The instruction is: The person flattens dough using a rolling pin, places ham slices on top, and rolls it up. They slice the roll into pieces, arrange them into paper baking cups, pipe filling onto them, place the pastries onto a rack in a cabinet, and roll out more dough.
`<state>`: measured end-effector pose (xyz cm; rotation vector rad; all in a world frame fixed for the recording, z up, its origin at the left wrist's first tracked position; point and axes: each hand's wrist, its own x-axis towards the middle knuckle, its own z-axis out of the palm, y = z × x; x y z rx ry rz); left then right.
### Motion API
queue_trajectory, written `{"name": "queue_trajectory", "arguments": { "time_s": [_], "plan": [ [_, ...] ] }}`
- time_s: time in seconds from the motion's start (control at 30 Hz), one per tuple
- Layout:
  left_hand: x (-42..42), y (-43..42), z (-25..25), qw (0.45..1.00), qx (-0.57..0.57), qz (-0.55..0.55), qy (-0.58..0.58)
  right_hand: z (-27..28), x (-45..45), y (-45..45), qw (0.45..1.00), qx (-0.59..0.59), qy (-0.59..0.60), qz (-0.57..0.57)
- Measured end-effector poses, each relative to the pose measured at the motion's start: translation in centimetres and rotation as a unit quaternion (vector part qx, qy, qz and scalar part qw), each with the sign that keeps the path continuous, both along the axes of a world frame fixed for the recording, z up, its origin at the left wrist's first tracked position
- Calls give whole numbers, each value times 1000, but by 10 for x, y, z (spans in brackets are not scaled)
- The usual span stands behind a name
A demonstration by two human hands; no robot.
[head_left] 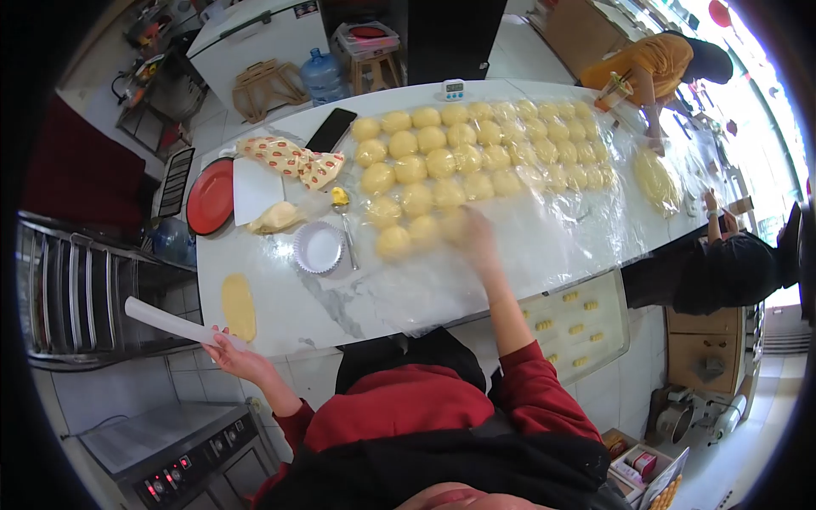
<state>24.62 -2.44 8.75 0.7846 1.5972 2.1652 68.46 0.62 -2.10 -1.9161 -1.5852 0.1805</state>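
Observation:
My left hand [235,354] is closed around one end of a white rolling pin [166,323], held past the table's left front edge. Near it on the table lies a flat, rolled-out oval of dough [239,306]. My right hand [478,241] is at the front row of yellow dough balls [411,168], close to one dough ball [453,226]. Motion smears its fingers, so I cannot tell whether they grip that ball or the film. Clear plastic film [544,229] covers many of the balls and spreads over the table in front of them.
On the table's left are paper baking cups [319,247], a spoon [349,238], a patterned piping bag [289,160], a red plate [211,196] and a phone [331,130]. A tray of shaped dough [608,327] sits below the front edge. Two people [639,68] work at the right.

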Motion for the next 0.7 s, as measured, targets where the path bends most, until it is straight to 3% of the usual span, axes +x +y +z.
{"name": "queue_trajectory", "arguments": {
  "time_s": [0.13,0.2,0.27,0.3,0.33,0.37,0.4,0.43,0.5,0.53,0.57,0.63,0.7],
  "plan": [
    [-12,-11,3,1000,1,29,-4,44,6,-18,992,-111,39,-39],
    [-25,-18,7,999,-11,45,15,40,22,-40,981,-78,155,-92],
    [-53,-21,-9,998,10,58,15,30,42,-69,989,-27,100,-106],
    [-68,-26,-16,997,20,71,19,20,44,-88,959,-17,228,-169],
    [-76,-29,-18,996,16,88,23,9,61,-112,894,12,421,-151],
    [-80,-26,-18,994,12,109,28,27,64,-127,849,-64,508,-133],
    [-85,-25,-15,991,7,131,33,11,65,-154,772,61,604,-188],
    [-91,-22,-13,990,0,136,25,12,68,-176,785,102,608,-64],
    [-106,-18,-10,990,-7,138,8,-1,77,-230,730,152,657,-110],
    [-116,-14,-9,991,-7,135,-1,7,68,-246,730,192,644,-122],
    [-127,-11,-9,992,-8,129,-12,-16,86,-281,724,225,647,-73],
    [-153,-6,-9,993,-11,120,-14,36,28,-286,711,308,621,-116],
    [-173,1,-9,995,-6,103,-12,66,-5,-277,753,300,585,-32]
  ]
}}
